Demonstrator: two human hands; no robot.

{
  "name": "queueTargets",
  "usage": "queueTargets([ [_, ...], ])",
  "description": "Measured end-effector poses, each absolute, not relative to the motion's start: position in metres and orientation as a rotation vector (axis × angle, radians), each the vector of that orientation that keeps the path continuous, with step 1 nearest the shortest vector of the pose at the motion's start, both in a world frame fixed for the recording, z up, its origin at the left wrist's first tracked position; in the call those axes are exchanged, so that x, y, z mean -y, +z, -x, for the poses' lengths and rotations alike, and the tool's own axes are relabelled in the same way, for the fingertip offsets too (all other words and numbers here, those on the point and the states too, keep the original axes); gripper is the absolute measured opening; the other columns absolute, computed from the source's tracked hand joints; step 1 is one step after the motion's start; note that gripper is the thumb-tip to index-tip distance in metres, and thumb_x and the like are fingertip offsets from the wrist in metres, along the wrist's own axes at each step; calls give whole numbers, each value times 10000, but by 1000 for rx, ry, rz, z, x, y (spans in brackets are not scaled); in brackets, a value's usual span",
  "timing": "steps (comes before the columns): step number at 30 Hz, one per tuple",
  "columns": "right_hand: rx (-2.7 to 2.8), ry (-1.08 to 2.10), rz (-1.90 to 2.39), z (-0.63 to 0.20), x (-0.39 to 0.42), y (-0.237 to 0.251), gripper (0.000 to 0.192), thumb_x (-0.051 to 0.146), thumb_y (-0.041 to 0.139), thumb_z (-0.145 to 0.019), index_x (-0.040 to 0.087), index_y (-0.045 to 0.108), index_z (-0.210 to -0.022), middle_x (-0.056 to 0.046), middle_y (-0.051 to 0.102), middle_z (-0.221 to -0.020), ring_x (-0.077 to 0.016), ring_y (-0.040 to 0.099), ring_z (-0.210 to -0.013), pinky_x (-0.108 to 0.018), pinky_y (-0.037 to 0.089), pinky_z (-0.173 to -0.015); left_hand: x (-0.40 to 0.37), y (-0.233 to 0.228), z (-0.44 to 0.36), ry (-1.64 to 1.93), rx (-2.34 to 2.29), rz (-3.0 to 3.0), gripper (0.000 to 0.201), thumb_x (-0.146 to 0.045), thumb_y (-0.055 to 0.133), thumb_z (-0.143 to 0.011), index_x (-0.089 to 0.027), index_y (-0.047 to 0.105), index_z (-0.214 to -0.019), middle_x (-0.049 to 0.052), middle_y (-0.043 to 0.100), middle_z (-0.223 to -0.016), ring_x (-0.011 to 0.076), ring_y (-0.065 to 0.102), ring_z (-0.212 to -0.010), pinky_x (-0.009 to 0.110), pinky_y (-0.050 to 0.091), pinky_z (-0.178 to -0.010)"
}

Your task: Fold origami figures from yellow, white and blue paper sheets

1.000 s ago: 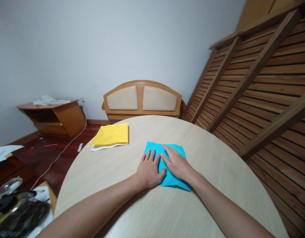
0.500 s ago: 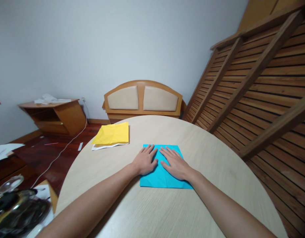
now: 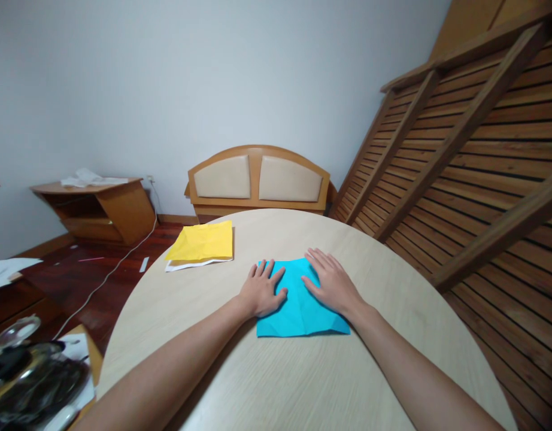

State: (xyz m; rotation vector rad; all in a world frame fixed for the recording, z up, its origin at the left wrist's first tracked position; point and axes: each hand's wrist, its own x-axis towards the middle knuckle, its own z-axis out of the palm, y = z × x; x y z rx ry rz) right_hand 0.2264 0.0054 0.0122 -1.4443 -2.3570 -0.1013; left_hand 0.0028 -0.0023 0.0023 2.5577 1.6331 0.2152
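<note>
A creased sheet of blue paper lies on the round table in front of me. Across its left side rests my left hand, palm down with the fingers spread. My right hand is over the right side and upper right corner, fingers stretched out and its fingertips reaching past the far edge. Near the right hand the paper's lower right part lifts a little off the table. Both hands cover parts of the sheet's side edges.
Yellow paper lies on top of white paper at the table's far left. Behind the table stands a padded headboard. Wooden slats lean along the right. A low cabinet and a white cable are at left.
My right hand has slid outward to the right and away from me across the blue paper. The paper's near right part has risen slightly. My left hand has stayed almost in place.
</note>
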Motion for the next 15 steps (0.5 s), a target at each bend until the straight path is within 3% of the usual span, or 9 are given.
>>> queueTargets([
  [2, 2443, 49, 1278, -216, 4, 14, 621, 490, 431, -975, 175, 399, -1509, -95, 339, -1593, -242, 283, -1480, -442, 234, -1213, 2, 1, -3, 215, -1624, -2569, 679, -578, 371, -959, -247, 306, -1548, 139, 212, -1625, 381, 163, -1495, 555, 158, -1194],
  [6, 2602, 324, 1279, -208, 12, 5, 687, 649, 394, -949, 263, 390, -1518, -48, 310, -1605, -286, 235, -1495, -513, 210, -1212, -1, 0, 0, 198, -1614, -2571, 674, -594, 365, -960, -277, 293, -1550, 113, 202, -1631, 363, 160, -1500, 556, 150, -1197],
  [10, 2529, 282, 1527, -223, 6, 0, 837, 745, 396, -893, 232, 321, -1550, -77, 237, -1627, -319, 173, -1506, -522, 169, -1220, -9, -1, 13, 168, -1672, -2544, 687, -625, 315, -967, -263, 293, -1550, 103, 211, -1629, 361, 169, -1498, 585, 147, -1191],
  [15, 2490, 252, 1639, -234, 5, 2, 867, 776, 361, -881, 242, 291, -1560, -70, 219, -1631, -308, 152, -1511, -511, 160, -1224, -14, 4, 29, 228, -1871, -2527, 684, -561, 376, -975, -159, 343, -1527, 167, 262, -1604, 371, 200, -1490, 580, 165, -1191],
])
